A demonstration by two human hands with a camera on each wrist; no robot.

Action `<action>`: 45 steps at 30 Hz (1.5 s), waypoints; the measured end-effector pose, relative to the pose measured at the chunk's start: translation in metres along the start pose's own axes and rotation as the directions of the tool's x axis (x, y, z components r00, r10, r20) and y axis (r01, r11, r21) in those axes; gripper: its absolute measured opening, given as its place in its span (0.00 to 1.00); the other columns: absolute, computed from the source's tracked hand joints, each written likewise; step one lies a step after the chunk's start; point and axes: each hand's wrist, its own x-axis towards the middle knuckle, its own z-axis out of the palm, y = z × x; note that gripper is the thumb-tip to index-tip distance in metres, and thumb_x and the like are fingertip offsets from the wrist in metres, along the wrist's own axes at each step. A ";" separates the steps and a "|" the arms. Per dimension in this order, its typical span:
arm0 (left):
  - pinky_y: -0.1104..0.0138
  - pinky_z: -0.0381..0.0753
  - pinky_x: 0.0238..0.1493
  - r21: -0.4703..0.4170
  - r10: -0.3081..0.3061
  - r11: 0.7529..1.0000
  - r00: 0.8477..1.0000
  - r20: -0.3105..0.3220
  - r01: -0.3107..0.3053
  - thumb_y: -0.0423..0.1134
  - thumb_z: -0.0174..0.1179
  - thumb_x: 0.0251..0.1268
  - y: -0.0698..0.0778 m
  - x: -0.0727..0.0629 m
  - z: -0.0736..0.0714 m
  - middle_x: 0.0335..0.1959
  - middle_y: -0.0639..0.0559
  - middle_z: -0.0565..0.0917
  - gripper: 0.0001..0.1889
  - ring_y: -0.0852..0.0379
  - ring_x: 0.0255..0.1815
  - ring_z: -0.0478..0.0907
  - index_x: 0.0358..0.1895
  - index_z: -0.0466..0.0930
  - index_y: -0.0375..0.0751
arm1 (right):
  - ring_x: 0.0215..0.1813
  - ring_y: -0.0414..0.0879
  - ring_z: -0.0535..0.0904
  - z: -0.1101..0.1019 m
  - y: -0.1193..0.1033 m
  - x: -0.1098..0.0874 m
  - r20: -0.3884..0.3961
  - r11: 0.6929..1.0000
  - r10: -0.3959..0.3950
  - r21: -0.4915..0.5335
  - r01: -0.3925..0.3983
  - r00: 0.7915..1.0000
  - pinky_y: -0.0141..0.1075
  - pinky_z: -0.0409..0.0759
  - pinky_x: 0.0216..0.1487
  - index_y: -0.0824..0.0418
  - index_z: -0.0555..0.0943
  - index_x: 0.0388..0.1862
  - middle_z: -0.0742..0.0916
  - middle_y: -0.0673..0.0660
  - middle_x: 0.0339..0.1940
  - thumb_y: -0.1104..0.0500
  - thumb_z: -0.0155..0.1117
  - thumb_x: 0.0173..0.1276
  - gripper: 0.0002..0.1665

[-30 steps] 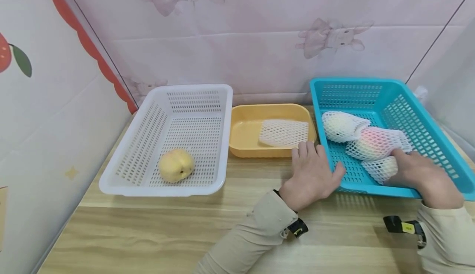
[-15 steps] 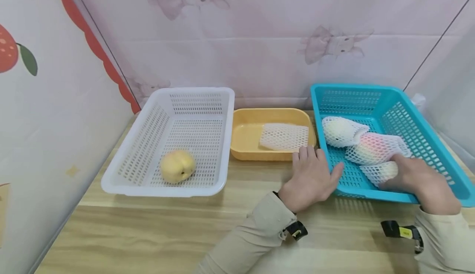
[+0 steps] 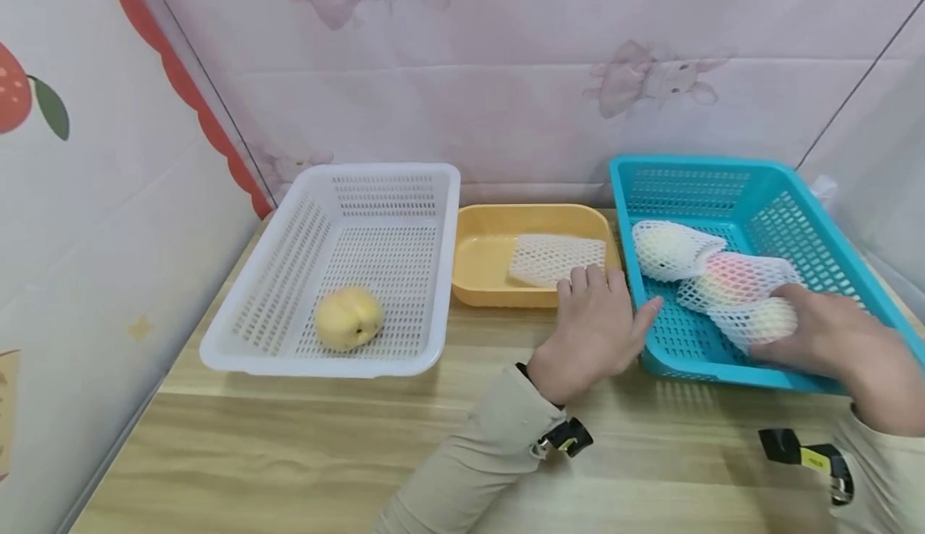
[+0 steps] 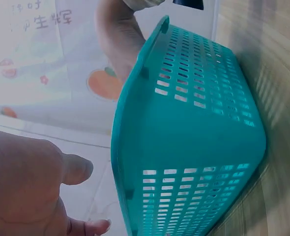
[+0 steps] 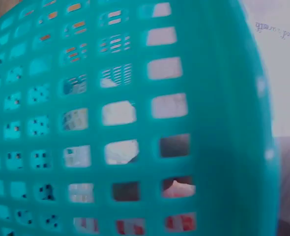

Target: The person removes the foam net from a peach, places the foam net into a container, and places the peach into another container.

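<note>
In the head view, my right hand (image 3: 831,341) reaches into the teal basket (image 3: 744,373) and grips a peach in a white foam net (image 3: 755,321). Beyond it lie a second netted peach (image 3: 737,279), pink and yellow, and a paler netted fruit (image 3: 672,250). My left hand (image 3: 592,333) has its fingers extended over the front edge of the yellow tray (image 3: 480,265), its thumb toward the basket. In the left wrist view that hand (image 4: 32,182) shows apart from the basket wall (image 4: 159,132). Basket slats (image 5: 209,123) hide most of the right hand in the right wrist view.
A white basket (image 3: 224,349) stands at the left with a bare yellow peach (image 3: 348,319) in it. A flat foam net (image 3: 556,259) lies in the yellow tray. The wooden table (image 3: 289,446) runs along the front, with a printed wall cloth (image 3: 506,124) behind.
My right hand has moved slightly right, and the nearest netted peach has shifted a little with it, showing more of its side. The left hand has drifted slightly left.
</note>
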 end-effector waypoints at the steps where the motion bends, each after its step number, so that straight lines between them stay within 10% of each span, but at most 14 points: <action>1: 0.64 0.65 0.52 -0.002 0.006 1.000 1.000 0.005 -0.006 0.66 0.31 0.72 0.001 -0.001 0.000 0.51 0.49 0.72 0.32 0.54 0.51 0.64 0.55 0.70 0.43 | 0.45 0.76 0.66 0.000 0.000 -0.001 -0.014 1.000 -0.004 0.004 0.005 1.000 0.66 0.69 0.42 0.80 0.60 0.58 0.69 0.84 0.46 0.49 0.73 0.49 0.51; 20: 0.66 0.62 0.50 0.009 0.036 0.999 0.998 0.059 -0.037 0.67 0.35 0.71 0.006 -0.003 0.006 0.45 0.53 0.71 0.30 0.57 0.47 0.61 0.54 0.70 0.45 | 0.35 0.70 0.68 -0.014 -0.007 -0.018 -0.307 0.997 -0.024 0.067 0.047 0.951 0.51 0.72 0.22 0.77 0.64 0.57 0.70 0.81 0.41 0.58 0.76 0.43 0.47; 34: 0.65 0.63 0.50 -0.011 0.048 0.999 0.998 0.049 -0.048 0.65 0.34 0.72 0.004 -0.001 0.001 0.45 0.52 0.71 0.29 0.56 0.48 0.61 0.53 0.71 0.44 | 0.46 0.73 0.62 -0.024 -0.028 -0.034 -0.400 0.990 0.019 0.134 0.038 0.916 0.57 0.69 0.28 0.73 0.63 0.63 0.66 0.82 0.53 0.59 0.76 0.47 0.48; 45: 0.59 0.66 0.52 0.009 0.040 0.999 0.999 -0.023 -0.040 0.63 0.34 0.74 -0.028 -0.006 0.001 0.48 0.47 0.71 0.29 0.51 0.51 0.64 0.56 0.69 0.42 | 0.46 0.71 0.66 -0.023 -0.045 -0.031 -0.434 0.978 -0.123 0.097 0.182 0.892 0.61 0.69 0.32 0.68 0.69 0.62 0.70 0.79 0.55 0.54 0.78 0.44 0.47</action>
